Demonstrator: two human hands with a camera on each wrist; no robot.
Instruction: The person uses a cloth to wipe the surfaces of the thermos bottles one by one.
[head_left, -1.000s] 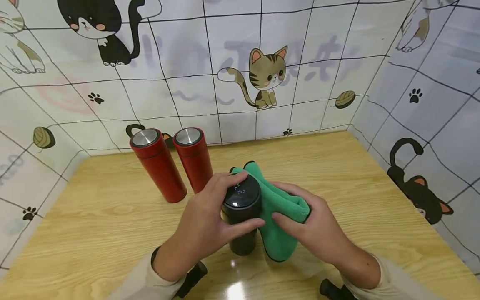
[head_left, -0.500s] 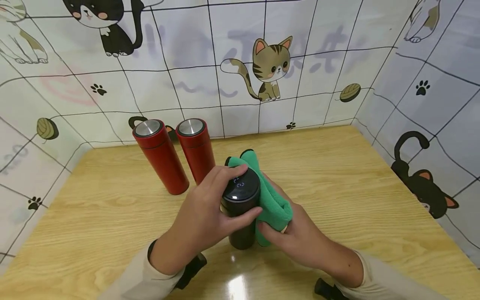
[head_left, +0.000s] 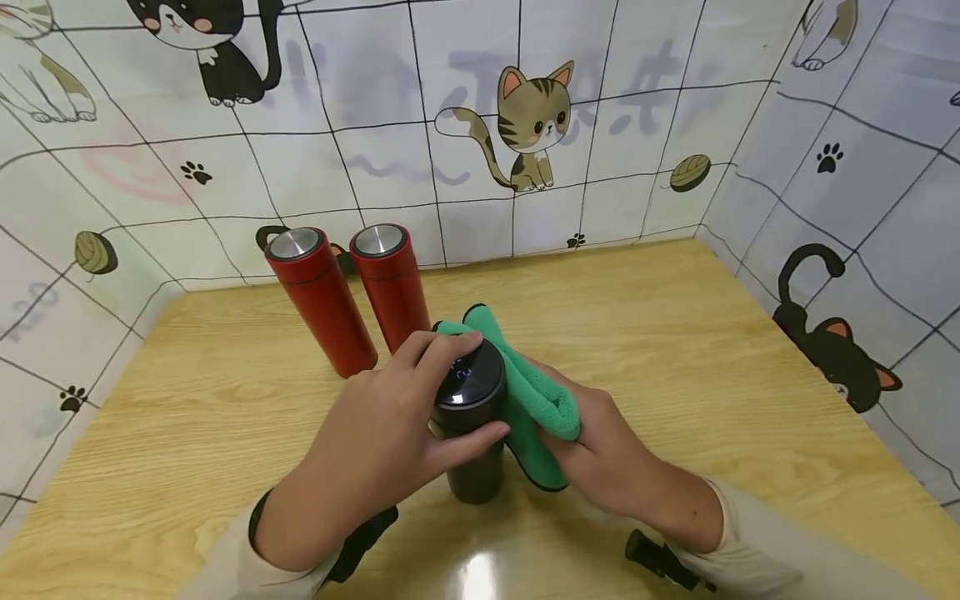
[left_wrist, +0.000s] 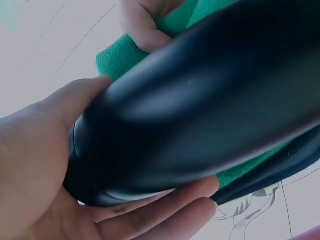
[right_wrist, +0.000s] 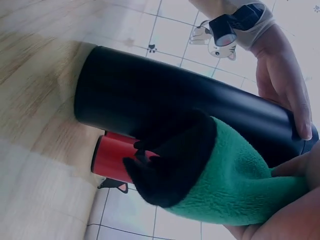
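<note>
Left hand [head_left: 367, 442] curls round the top of a black, smooth, cylindrical bottle [head_left: 477, 475] with a glossy lid; right hand [head_left: 603, 446] grips a folded green plush cloth with dark edging [head_left: 536, 396], laid against the bottle between the hands. Work looks like wiping: best, I judge, to hold firm near the lid, keep the bottle upright and press the cloth evenly, as slick walls could slip. Beyond the left hand, a red cylindrical bottle with silvery top [head_left: 327, 312] and its twin [head_left: 393, 287]; under both hands, pale wood-grain tabletop [head_left: 172, 442]; beyond them, white cat-print sheeting [head_left: 645, 50]
</note>
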